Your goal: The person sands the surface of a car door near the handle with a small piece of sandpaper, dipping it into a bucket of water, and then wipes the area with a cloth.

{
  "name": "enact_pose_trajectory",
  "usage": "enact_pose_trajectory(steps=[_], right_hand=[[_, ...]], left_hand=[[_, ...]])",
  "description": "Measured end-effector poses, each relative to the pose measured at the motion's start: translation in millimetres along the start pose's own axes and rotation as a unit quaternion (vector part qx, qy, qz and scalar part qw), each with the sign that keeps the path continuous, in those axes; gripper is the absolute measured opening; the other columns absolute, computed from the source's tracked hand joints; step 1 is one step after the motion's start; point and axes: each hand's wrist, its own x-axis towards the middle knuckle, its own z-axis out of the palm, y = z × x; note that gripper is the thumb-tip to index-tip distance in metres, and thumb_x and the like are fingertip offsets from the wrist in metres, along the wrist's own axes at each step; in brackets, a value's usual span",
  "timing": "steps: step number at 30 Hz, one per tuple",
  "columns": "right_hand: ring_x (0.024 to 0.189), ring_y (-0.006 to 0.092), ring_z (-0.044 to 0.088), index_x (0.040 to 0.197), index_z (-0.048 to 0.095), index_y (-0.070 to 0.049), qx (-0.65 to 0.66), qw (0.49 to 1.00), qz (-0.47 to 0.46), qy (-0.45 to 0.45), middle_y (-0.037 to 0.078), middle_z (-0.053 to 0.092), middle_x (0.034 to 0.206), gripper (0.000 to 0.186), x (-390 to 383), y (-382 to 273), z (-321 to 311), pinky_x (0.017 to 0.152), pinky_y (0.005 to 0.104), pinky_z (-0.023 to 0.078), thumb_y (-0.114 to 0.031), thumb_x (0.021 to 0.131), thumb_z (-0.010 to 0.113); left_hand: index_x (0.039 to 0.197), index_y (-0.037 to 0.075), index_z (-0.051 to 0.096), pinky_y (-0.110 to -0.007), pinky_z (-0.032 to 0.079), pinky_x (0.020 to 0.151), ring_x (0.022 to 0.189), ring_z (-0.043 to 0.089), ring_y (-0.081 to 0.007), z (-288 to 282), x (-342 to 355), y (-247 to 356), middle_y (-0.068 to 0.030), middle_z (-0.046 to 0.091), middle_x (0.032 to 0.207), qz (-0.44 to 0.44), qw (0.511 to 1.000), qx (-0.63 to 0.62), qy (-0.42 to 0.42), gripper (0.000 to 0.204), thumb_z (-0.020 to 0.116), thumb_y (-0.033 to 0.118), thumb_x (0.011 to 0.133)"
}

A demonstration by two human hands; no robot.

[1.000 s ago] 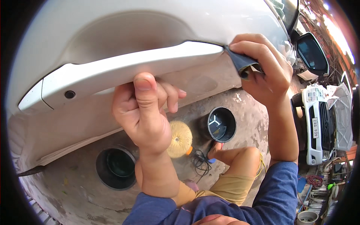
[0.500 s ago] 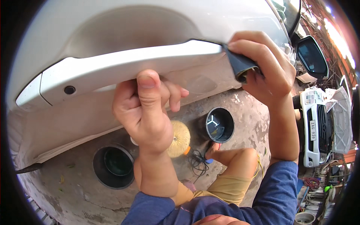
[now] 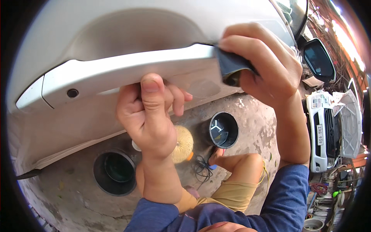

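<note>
The right hand point(image 3: 270, 67) has slid left along the long, glossy white car door handle point(image 3: 127, 69) on the white metal door point(image 3: 239, 15), so the folded, dark blue-grey sheet point(image 3: 233, 63) pinched in its fingers now covers the handle's right end. The left hand point(image 3: 148, 120) stays put, 1 thumb at the lower edge, fingers curled; whether they pinch it, I cannot tell.

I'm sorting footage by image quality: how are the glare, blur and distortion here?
Head view: glare blows out the upper right edge; the door handle's upper face looks pale and bright; the left hand is fairly crisp, the right hand slightly softer; black curved fisheye borders frame both sides.
</note>
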Motion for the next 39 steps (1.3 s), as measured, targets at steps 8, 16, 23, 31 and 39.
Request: enact_pose_trajectory(steps=[8,16,23,31,39], right_hand=[[0.078,0.0289,0.071,0.097,0.069,0.001,-0.005,1.0,0.023,-0.017,0.015,0.069,0.092,0.042,-6.7,-0.1,-5.9,0.069,0.0318,0.057,0.014,0.058,0.065],[0.078,0.0306,0.069,0.098,0.068,0.003,-0.006,1.0,0.014,-0.019,0.016,0.068,0.093,0.043,-8.1,3.1,-7.3,0.07,0.034,0.056,0.008,0.056,0.067],[0.078,0.0298,0.07,0.099,0.069,0.003,-0.015,0.999,-0.034,-0.023,0.016,0.069,0.092,0.043,5.7,2.1,-3.8,0.071,0.0338,0.057,0.008,0.056,0.068],[0.078,0.0303,0.07,0.098,0.068,0.004,-0.002,0.999,-0.037,-0.027,0.017,0.069,0.093,0.042,17.5,-5.1,-5.6,0.071,0.0343,0.057,0.01,0.056,0.066],[0.075,0.03,0.069,0.098,0.068,0.004,-0.006,0.999,-0.041,-0.027,0.016,0.067,0.09,0.042,7.3,5.8,-5.9,0.069,0.0328,0.056,0.011,0.057,0.065]], left_hand=[[0.093,0.001,0.055,-0.036,0.057,0.061,0.052,0.049,-0.0106,1.2,-0.1,-0.1,0.0015,0.044,0.061,0.004,1.0,0.002,-0.002,0.031,0.056,0.028,0.108],[0.095,0.0,0.056,-0.036,0.058,0.063,0.054,0.05,-0.0103,3.6,-0.4,2.5,0.0008,0.047,0.064,-0.009,1.0,0.004,0.005,0.031,0.057,0.028,0.108],[0.095,0.0,0.057,-0.036,0.057,0.062,0.054,0.05,-0.0104,-0.7,0.5,-2.7,0.0006,0.048,0.065,-0.001,1.0,-0.02,-0.012,0.03,0.057,0.026,0.108],[0.093,0.0,0.057,-0.035,0.057,0.062,0.053,0.05,-0.0101,0.6,1.4,-0.3,0.0016,0.047,0.063,-0.004,1.0,-0.024,0.0,0.029,0.058,0.025,0.108],[0.085,0.008,0.049,-0.039,0.055,0.061,0.05,0.042,-0.0117,10.9,0.6,4.6,0.0035,0.033,0.057,-0.029,0.998,0.047,0.022,0.036,0.05,0.032,0.111]])
